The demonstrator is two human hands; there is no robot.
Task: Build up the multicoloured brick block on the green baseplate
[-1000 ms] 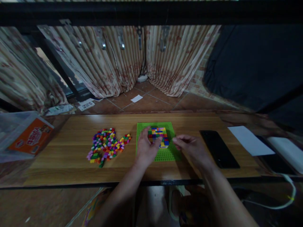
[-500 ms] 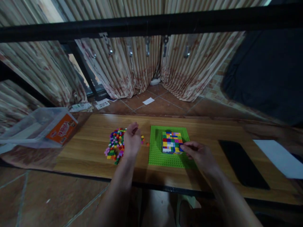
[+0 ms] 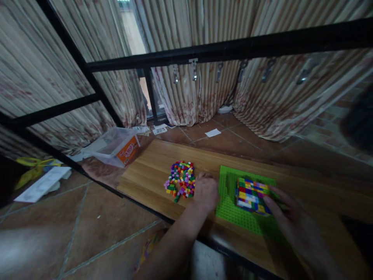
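Observation:
A block built of multicoloured toy bricks (image 3: 251,194) stands on a green studded baseplate (image 3: 229,212). My right hand (image 3: 291,217) is at the block's right edge, with thumb and forefinger against it and the other fingers partly hidden. To the left lies a loose pile of small toy bricks (image 3: 181,179) in many colours. Between the pile and the baseplate, my left hand (image 3: 206,190) is lowered to the table with its fingers curled in. Whatever those fingers hold, if anything, is hidden under the hand.
The wooden table (image 3: 145,165) carries a dark flat object (image 3: 357,237) at the right. Beyond its left end stands a clear plastic bin (image 3: 112,146) with an orange label. A black metal rail (image 3: 163,58) with hooks crosses in front of the curtains (image 3: 201,89).
The view has swung left, so the table appears further right. My left hand has turned from raised and palm-up to lowered with curled fingers. My right hand remains at the block's right edge.

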